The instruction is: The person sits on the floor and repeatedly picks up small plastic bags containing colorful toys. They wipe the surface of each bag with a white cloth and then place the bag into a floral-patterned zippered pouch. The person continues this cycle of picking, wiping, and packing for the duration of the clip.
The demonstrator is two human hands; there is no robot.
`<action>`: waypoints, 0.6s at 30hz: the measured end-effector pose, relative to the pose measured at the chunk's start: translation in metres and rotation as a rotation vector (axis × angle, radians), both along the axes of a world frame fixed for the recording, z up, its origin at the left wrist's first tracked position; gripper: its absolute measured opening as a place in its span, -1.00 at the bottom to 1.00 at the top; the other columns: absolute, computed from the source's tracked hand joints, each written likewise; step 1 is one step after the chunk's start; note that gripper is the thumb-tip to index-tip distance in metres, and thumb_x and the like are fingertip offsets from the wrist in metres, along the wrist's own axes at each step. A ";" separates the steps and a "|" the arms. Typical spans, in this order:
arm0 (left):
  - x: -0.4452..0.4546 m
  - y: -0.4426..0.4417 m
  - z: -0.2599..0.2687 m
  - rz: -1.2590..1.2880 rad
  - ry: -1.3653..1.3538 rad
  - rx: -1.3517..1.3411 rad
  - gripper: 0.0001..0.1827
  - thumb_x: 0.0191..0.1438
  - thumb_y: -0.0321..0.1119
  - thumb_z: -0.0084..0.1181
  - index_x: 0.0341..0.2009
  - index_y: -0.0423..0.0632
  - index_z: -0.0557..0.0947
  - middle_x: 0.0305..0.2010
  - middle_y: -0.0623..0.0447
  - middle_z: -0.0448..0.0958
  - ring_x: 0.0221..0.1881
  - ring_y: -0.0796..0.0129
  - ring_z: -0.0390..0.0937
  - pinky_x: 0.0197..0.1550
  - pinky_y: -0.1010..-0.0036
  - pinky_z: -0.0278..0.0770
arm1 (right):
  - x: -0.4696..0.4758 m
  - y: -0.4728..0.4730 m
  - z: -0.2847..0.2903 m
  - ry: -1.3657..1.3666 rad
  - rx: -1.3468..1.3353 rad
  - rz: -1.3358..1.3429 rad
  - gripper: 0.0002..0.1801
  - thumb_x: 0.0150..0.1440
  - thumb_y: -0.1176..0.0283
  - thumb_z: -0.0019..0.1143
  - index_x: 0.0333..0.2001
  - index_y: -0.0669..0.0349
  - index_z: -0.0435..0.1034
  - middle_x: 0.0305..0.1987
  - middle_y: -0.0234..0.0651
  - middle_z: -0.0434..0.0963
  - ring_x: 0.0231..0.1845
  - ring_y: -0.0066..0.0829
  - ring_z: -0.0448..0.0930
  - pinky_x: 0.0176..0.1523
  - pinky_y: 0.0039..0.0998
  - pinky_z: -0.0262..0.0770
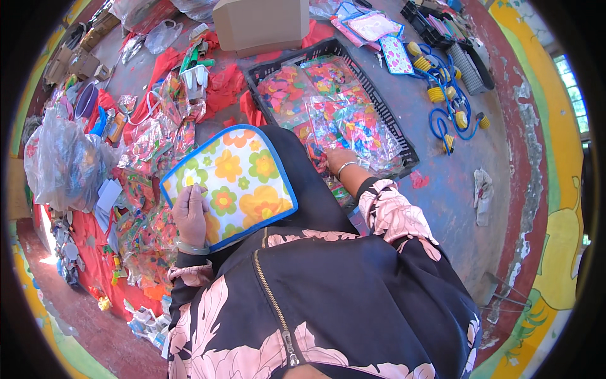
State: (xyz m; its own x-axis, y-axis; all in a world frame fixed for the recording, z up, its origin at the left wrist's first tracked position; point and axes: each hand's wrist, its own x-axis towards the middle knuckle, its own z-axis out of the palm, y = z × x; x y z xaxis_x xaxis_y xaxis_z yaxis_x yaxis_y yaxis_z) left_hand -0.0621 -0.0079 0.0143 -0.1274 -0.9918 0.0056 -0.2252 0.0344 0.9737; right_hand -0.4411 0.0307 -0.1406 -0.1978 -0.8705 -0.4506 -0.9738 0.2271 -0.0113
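My left hand (191, 213) pinches the edge of a floral fabric piece (236, 182) with blue binding, thumb on top, over my lap. Printed on it are orange, yellow and green flowers. To the right, my right hand (340, 162), with a bracelet at the wrist, reaches into the near part of a black plastic crate (386, 113). Clear plastic bags (350, 123) of small colourful pieces fill the crate. The right fingertips touch the bags' near edge; whether they grip one is hidden.
A cardboard box (260, 26) stands beyond the crate. Blue rope with yellow pieces (445, 85) lies right, below printed fabric items (396, 54). Plastic bags (75, 156) and packets (147, 237) are heaped at left on red cloth. A grey basket (468, 68) stands far right.
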 end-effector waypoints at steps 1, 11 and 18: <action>0.000 -0.001 -0.002 0.000 0.002 0.006 -0.77 0.21 -0.35 -0.10 -0.39 -0.21 0.53 -0.66 0.21 0.29 -0.63 0.64 0.21 -0.57 0.69 0.15 | 0.001 -0.005 -0.003 0.030 0.068 -0.005 -0.72 0.08 0.35 -0.04 -0.12 0.11 0.44 -0.20 -0.20 0.57 -0.15 -0.23 0.59 -0.15 -0.21 0.50; 0.000 0.001 -0.001 0.020 0.022 -0.008 -0.78 0.21 -0.37 -0.11 -0.37 -0.23 0.52 -0.63 0.19 0.31 -0.62 0.63 0.23 -0.55 0.68 0.18 | 0.019 0.038 -0.007 0.105 0.348 0.108 -0.71 0.12 0.35 -0.12 -0.14 0.06 0.50 -0.07 -0.32 0.55 -0.04 -0.35 0.55 -0.08 -0.27 0.43; 0.003 0.000 -0.003 0.004 0.021 -0.008 -0.79 0.20 -0.37 -0.10 -0.38 -0.24 0.51 -0.62 0.20 0.32 -0.61 0.63 0.23 -0.55 0.69 0.18 | 0.027 0.043 -0.002 -0.061 0.538 0.177 -0.68 0.04 0.32 -0.01 -0.13 0.15 0.49 0.00 -0.24 0.51 0.01 -0.27 0.52 0.00 -0.23 0.42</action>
State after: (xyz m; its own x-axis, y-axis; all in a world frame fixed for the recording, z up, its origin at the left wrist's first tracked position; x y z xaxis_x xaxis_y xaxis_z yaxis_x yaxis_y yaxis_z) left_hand -0.0595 -0.0078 0.0109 -0.1233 -0.9922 0.0165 -0.2052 0.0418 0.9778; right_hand -0.4145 0.0739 -0.1426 -0.0293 -0.5329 -0.8457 -0.9988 0.0493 0.0036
